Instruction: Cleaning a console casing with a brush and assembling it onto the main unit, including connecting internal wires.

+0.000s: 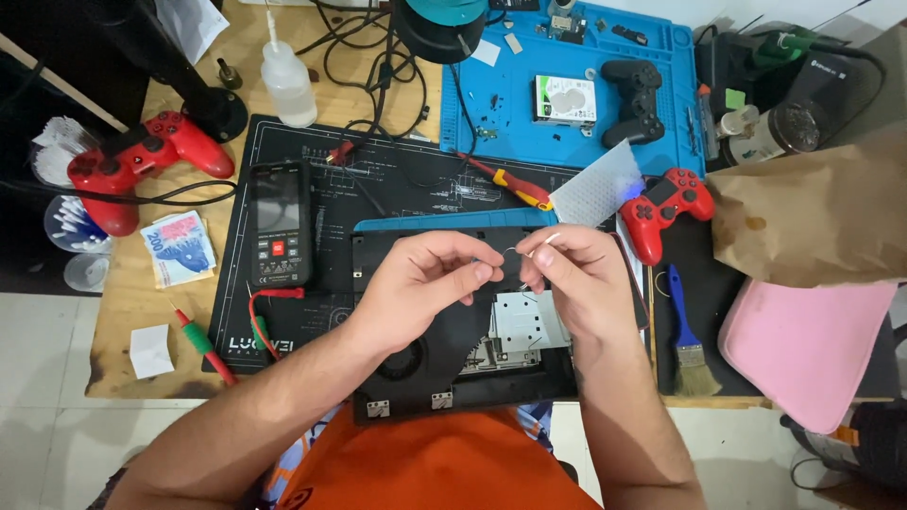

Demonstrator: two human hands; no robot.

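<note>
Already the black console chassis [444, 364] lies opened on the tabletop [123, 312], its fan and silver metal shield bare, so disassembly looks well along. Above it, the left hand [425, 279] and right hand [576, 274] pinch a thin white wire [529, 247] between fingertips, possibly a small spring or clip. Reassembly seems left; a red-yellow screwdriver [510, 186] lies untouched on the black mat [397, 179].
</note>
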